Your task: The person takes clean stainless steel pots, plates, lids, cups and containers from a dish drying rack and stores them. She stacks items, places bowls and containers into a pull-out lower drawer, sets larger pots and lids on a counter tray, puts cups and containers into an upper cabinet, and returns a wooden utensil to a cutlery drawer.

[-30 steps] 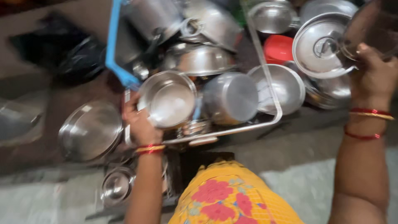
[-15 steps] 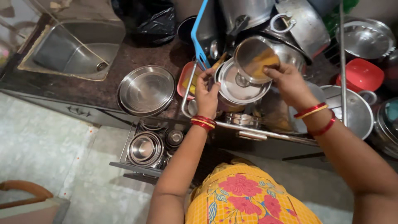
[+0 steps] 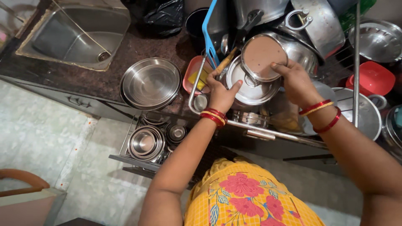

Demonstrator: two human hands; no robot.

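Observation:
My right hand (image 3: 296, 80) grips a small round steel lid (image 3: 263, 57) by its right edge and holds it tilted over a bigger steel lid (image 3: 251, 87). That bigger lid covers a steel pot in the wire dish rack (image 3: 268, 133). My left hand (image 3: 222, 93) rests on the left rim of the bigger lid, thumb stretched across it. Both wrists wear red and gold bangles.
A stack of steel plates (image 3: 150, 83) lies on the dark counter left of the rack. The sink (image 3: 75, 38) is at upper left. An open drawer (image 3: 147, 144) below holds nested steel bowls. The rack also carries pots, a red bowl (image 3: 372, 78) and a blue handle (image 3: 209, 33).
The view swung from the right of the rack to its left. My right hand brought a lid across and has now lowered and tilted it over the bigger lid; my left hand let go of a bowl.

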